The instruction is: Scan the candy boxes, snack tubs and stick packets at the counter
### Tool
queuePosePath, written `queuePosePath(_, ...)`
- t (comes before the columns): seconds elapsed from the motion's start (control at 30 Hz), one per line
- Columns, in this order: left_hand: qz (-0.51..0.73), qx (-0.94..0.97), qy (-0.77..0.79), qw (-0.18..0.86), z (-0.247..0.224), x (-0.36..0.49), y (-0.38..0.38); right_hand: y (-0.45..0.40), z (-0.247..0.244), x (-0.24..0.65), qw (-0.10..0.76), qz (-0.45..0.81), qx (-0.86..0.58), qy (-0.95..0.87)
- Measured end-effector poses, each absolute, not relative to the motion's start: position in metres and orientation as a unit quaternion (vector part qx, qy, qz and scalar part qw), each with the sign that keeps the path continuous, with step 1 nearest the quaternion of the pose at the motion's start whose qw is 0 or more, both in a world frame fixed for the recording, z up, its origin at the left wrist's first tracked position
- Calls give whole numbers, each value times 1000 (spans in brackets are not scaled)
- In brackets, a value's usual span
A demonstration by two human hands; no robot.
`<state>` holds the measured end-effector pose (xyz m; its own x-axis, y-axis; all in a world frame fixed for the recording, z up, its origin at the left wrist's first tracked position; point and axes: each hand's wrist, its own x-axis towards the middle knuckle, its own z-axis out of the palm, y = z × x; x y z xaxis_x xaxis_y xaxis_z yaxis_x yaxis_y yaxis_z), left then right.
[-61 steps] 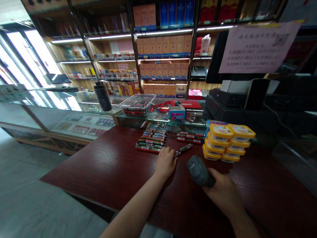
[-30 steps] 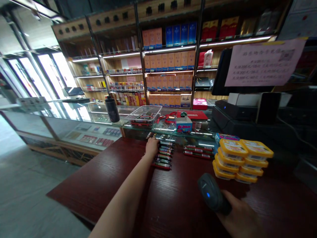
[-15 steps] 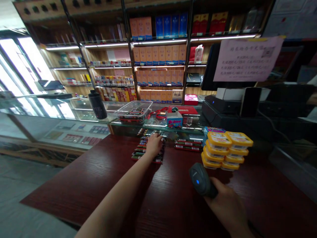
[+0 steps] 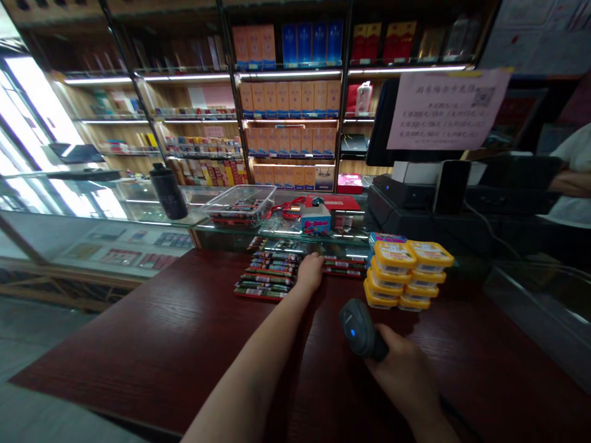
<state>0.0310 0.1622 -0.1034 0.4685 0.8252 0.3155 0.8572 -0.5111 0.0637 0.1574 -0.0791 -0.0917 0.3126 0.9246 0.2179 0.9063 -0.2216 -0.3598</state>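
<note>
Gripping the scanner (image 4: 355, 321) before the yellow tubs (image 4: 396, 257) probably helps right hand (image 4: 406, 372) aim; grasp of left hand (image 4: 310, 273) is unclear.

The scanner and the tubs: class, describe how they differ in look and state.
The scanner is dark grey with a blue light; the tubs have yellow lids and printed labels. The scanner is held in the right hand; the tubs stand stacked on the table.
</note>
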Motion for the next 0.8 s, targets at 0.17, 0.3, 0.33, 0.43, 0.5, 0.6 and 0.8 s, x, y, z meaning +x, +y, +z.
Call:
queuePosePath(0.17,-132,-855,-496,72,-96,40,155,-79,-92,158,216,17,-779,-588)
queuePosePath(0.3,-125,-855,-497,79,-87,34,142,-80,-93,158,233,11,-770,-594)
queuePosePath(0.33,-130,-852,-502,78,-85,30,137,-80,-92,158,234,15,-770,-593)
queuePosePath(0.43,-165,-837,-519,55,-83,14,115,-82,-88,157,228,33,-777,-586)
queuePosePath(0.5,-187,-825,-533,24,-86,1,96,-83,-86,156,224,45,-781,-581)
queuePosePath(0.6,-197,-807,-556,-22,-96,-15,69,-83,-87,157,232,61,-776,-583)
queuePosePath(0.8,-185,-783,-594,-26,-117,-30,45,-81,-98,165,291,118,-725,-613)
